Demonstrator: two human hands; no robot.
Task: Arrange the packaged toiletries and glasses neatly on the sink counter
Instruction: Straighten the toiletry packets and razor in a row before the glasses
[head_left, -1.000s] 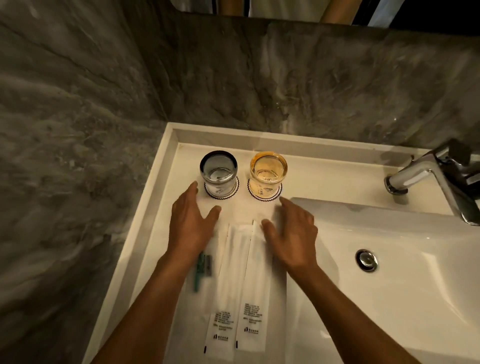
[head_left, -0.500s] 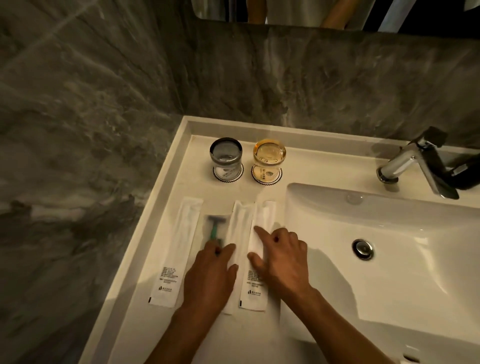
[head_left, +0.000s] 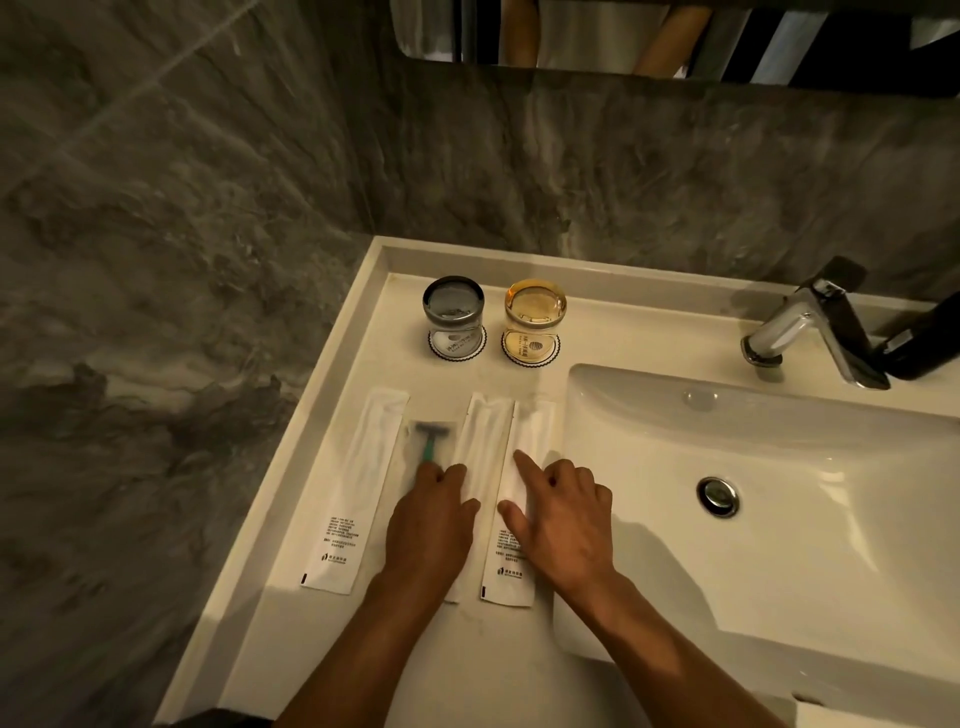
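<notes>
**A:** What's in front of me, biggest first?

**B:** The white counter (head_left: 322, 519) fills the lower left of the frame, with the basin (head_left: 779, 519) to its right and the tap (head_left: 810, 327) at the upper right. Near the back wall stand two glasses side by side, each on a round coaster: the grey glass (head_left: 453, 307) left, the amber glass (head_left: 535, 310) right, apart but close.

**A:** And the packets?

**B:** Four lie in a row below the glasses, long axes running from the glasses toward me. From the left: a white packet (head_left: 358, 488), the razor packet (head_left: 428, 441) with a green handle showing, a second white packet (head_left: 485, 441), and a third white packet (head_left: 527, 447) just beside the basin edge. The middle two look overlapped or touching; I can't tell which.

**A:** Where are my hands?

**B:** My left hand (head_left: 428, 519) lies flat over the razor packet and the one next to it, fingers together, pressing rather than gripping. My right hand (head_left: 566, 519) rests on the rightmost packet, fingers spread, forefinger pointing up along it. Neither hand holds anything.

**A:** So the coming move?

**B:** I judge it a sideways slide to even the gaps. The left hand is nearer the razor packet, which lies straight ahead of its fingertips; the gaps between the packets look uneven.
</notes>
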